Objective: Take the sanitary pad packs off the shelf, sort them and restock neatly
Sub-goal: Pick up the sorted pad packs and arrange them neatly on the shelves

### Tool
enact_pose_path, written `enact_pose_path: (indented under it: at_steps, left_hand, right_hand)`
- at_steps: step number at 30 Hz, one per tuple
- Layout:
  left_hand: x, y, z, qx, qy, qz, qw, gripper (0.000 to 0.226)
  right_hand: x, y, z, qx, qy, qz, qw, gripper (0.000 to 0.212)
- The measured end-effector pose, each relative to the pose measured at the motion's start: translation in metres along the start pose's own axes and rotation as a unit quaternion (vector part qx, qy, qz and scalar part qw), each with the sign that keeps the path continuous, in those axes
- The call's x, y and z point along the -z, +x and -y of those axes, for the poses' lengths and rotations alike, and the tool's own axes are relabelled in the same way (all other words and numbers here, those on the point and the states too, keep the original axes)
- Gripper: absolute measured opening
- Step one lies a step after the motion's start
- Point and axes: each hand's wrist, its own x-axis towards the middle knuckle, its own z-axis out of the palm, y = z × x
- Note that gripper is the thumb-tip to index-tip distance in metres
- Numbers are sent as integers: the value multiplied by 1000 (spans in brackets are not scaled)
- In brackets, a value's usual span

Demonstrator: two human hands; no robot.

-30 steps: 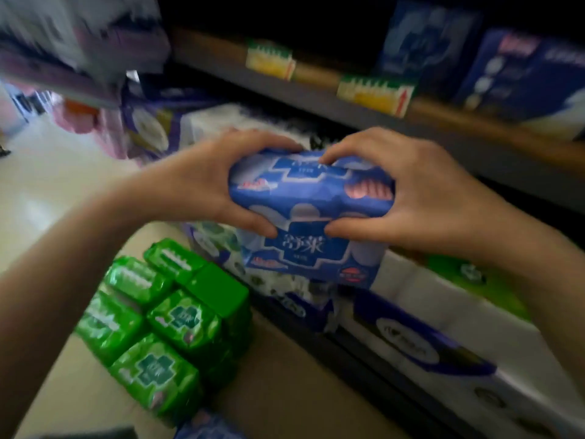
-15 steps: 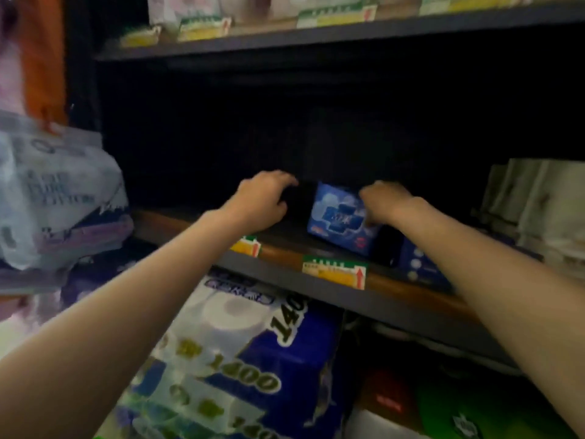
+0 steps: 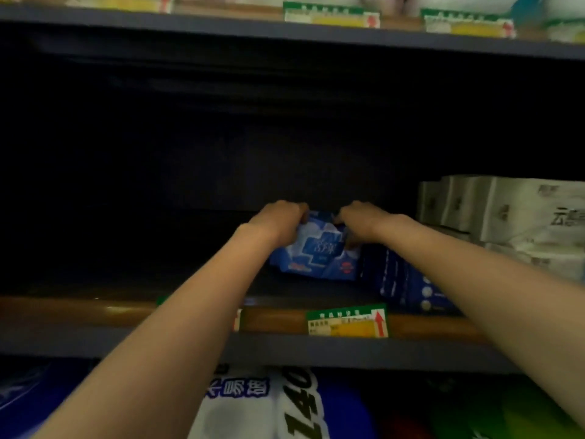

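Blue pack (image 3: 319,248): now deeper on the shelf (image 3: 278,321) than half a second ago, upright beside a dark pack (image 3: 402,280). Left hand (image 3: 278,221) and right hand (image 3: 364,218) pinch its top corners, fingers curled. Restocking under way; release pending.

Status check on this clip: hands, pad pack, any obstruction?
Left hand and right hand both grip the blue pad pack at its top corners. Pack upright, deep on the shelf. Darker blue pack close on its right.
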Motion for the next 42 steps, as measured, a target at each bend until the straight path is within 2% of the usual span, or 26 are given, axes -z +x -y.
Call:
enact_pose_path:
  at_steps: [5, 8, 11, 13, 15, 18, 20, 22, 24, 25, 26, 28, 30, 33, 37, 38, 39, 41, 42]
  left_hand:
    - [-8, 6, 14, -19, 4, -42, 999, 26]
    - [-14, 1, 18, -19, -34, -58, 998, 23]
    - [-13, -6, 19, 2, -90, -33, 995, 29]
    - [-14, -9, 14, 16, -97, 3, 995, 35]
    - [-12, -8, 3, 47, -79, 36, 995, 41]
    - [-6, -16, -21, 90, -25, 64, 994, 49]
    - [-2, -38, -24, 98, -25, 3, 995, 47]
    - [2, -79, -19, 87, -40, -141, 985, 44]
    - [1, -132, -18, 57, -59, -280, 957, 40]
    - [-3, -162, -23, 41, -77, -325, 942, 38]
    - [-12, -190, -28, 32, -94, -349, 932, 36]
    - [-44, -251, -44, 35, -122, -332, 935, 28]
    - [-84, -305, -60, 35, -148, -278, 948, 24]
    - [-149, -378, -87, 29, -173, -142, 974, 24]
    - [-225, -455, -120, -5, -158, 37, 987, 22]
    - [-241, -468, -126, 5, -150, 76, 986, 22]
    - [-256, -477, -132, 19, -145, 113, 983, 24]
    - [-278, -489, -138, 46, -139, 171, 974, 29]
    - [-286, -494, -139, 53, -133, 197, 970, 33]
  right_hand:
    - [-1, 6, 4, -17, 15, -10, 1000, 64]
    - [-2, 9, 5, -15, 18, -11, 1000, 62]
    - [-2, 5, 4, -17, 31, -6, 999, 61]
    - [-4, 2, 5, -22, 30, -10, 999, 52]
    - [-4, -2, 13, -32, 2, -30, 999, 39]
    - [-6, -18, 22, -38, -34, -56, 997, 35]
    - [-4, -32, 21, -45, -25, -82, 995, 36]
    - [0, -54, 17, -29, -11, -154, 988, 34]
    - [-5, -91, 16, 21, 38, -255, 966, 35]
    - [-12, -119, 20, 53, 83, -288, 953, 36]
    - [-20, -148, 24, 83, 138, -307, 938, 37]
    - [-55, -207, 37, 133, 234, -317, 909, 34]
    - [-107, -256, 55, 143, 308, -281, 898, 28]
    - [-186, -307, 92, 132, 376, -158, 904, 28]
    - [-259, -359, 126, 140, 397, -160, 893, 21]
    - [-274, -368, 135, 132, 408, -131, 894, 22]
    - [-290, -376, 143, 130, 412, -66, 900, 25]
    - [-331, -394, 164, 144, 362, 150, 909, 41]
    - [-354, -405, 174, 154, 321, 258, 898, 51]
